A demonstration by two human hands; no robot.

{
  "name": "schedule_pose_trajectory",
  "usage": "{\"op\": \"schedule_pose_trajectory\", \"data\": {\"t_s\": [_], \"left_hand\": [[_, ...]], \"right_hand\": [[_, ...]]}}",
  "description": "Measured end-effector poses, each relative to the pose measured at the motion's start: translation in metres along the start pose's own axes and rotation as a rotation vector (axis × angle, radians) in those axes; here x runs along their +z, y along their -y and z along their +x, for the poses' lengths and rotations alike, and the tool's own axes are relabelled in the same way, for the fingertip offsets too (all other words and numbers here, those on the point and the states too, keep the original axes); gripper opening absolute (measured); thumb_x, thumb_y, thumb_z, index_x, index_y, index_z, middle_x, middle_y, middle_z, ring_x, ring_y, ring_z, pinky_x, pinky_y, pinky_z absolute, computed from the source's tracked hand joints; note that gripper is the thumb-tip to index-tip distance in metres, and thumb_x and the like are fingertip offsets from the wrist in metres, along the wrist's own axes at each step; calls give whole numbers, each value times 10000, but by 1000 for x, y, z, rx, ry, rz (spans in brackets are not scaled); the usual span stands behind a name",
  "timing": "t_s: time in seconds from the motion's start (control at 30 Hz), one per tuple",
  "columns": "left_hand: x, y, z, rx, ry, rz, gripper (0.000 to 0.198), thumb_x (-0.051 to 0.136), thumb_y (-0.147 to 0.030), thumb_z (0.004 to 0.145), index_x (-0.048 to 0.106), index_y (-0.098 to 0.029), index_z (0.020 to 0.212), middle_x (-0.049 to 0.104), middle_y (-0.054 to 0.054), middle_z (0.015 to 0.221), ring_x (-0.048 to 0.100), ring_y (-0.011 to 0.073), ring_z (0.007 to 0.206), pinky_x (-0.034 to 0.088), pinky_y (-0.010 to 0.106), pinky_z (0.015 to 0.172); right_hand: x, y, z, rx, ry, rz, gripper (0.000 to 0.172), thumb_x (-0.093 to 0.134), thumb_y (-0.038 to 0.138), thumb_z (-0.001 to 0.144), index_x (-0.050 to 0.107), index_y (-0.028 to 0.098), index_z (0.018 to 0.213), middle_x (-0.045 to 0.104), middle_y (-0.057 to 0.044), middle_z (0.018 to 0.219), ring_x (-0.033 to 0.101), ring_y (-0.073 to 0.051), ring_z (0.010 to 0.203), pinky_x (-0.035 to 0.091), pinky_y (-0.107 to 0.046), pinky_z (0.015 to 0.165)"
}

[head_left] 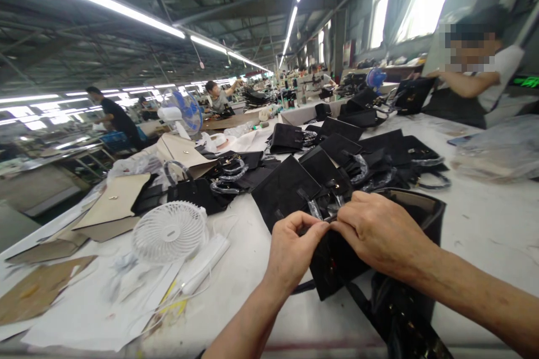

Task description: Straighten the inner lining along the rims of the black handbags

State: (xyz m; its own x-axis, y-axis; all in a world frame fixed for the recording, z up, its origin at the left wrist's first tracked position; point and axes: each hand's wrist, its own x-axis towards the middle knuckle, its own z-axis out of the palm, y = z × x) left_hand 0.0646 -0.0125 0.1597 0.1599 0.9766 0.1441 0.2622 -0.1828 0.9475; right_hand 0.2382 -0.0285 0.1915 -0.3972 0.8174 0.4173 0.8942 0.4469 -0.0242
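A black handbag [337,263] stands in front of me at the table's near edge, its dark opening partly showing at the right. My left hand [292,244] pinches the bag's upper edge between thumb and forefinger. Close against it, my right hand [374,224] also pinches that edge, and the two thumbs nearly meet. The exact bit between the fingertips is hidden. A black strap with gold-coloured metal parts [404,320] hangs down at the lower right. Just beyond my fingers lie more black handbags [286,188], their handles wrapped in clear plastic.
A small white fan [170,233] lies at the left, by a white device with a cord [206,263]. Beige bag pieces [113,199] and paper sheets [92,308] lie there too. Clear plastic [501,148] covers the right side. A co-worker [467,84] handles a black bag across the table.
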Motion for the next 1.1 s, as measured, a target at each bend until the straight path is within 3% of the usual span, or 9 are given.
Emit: {"op": "schedule_pose_trajectory", "data": {"t_s": [0.13, 0.33, 1.1], "left_hand": [[3, -1, 3, -7, -65, 69, 231, 655, -381, 764, 687, -158, 714, 645, -6, 637, 546, 115, 611, 402, 214, 579], [2, 0, 2, 12, -67, 96, 239, 649, -398, 771, 678, -169, 713, 652, -14, 652, 562, 121, 647, 412, 221, 626], [1, 2, -2, 12, -17, 127, 261, 632, -425, 791, 665, -175, 726, 654, -11, 668, 553, 121, 657, 407, 212, 618]], "right_hand": [[-5, -26, -15, 70, 55, 64, 241, 515, 269, 891, 618, 220, 679, 592, -18, 714, 521, -172, 731, 366, -296, 669], [-15, -54, -24, 197, 114, 54, 204, 512, 278, 880, 630, 238, 719, 577, -6, 787, 536, -144, 715, 382, -263, 641], [-16, -48, -6, 309, 71, -89, 200, 540, 292, 865, 623, 223, 697, 573, -19, 723, 555, -157, 682, 350, -268, 599]]}}
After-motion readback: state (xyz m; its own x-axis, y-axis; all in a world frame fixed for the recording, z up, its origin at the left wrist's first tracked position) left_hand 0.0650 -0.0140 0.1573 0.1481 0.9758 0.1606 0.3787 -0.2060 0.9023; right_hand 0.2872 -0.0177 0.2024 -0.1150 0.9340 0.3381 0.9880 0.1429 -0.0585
